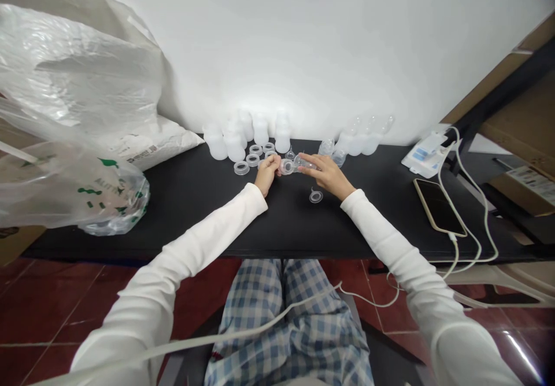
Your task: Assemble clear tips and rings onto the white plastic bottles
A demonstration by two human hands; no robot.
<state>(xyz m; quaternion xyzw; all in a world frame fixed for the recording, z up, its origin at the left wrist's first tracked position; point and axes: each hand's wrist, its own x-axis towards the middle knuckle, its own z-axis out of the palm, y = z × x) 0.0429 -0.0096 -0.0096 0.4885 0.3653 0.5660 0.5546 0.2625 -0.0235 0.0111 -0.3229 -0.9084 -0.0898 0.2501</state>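
Over the black table, my left hand [267, 174] is closed on a translucent bottle collar ring [287, 167] by its edge. My right hand [328, 173] has its fingers around a clear plastic cap [302, 164], which meets the ring's right side; whether the two are joined I cannot tell. Just below my right hand lies a clear silicone teat [316, 196], and another teat [289, 154] lies behind the ring. Several loose collar rings [241, 168] rest beyond my left hand. Clear caps [326, 147] stand behind my right hand.
White bottles [282, 134] stand along the wall, with more capped bottles [356, 140] to the right. A plastic bag [113, 184] and large white sack [87, 68] crowd the left. On the right are a phone [440, 207], a white pack [427, 153] and cables [481, 201].
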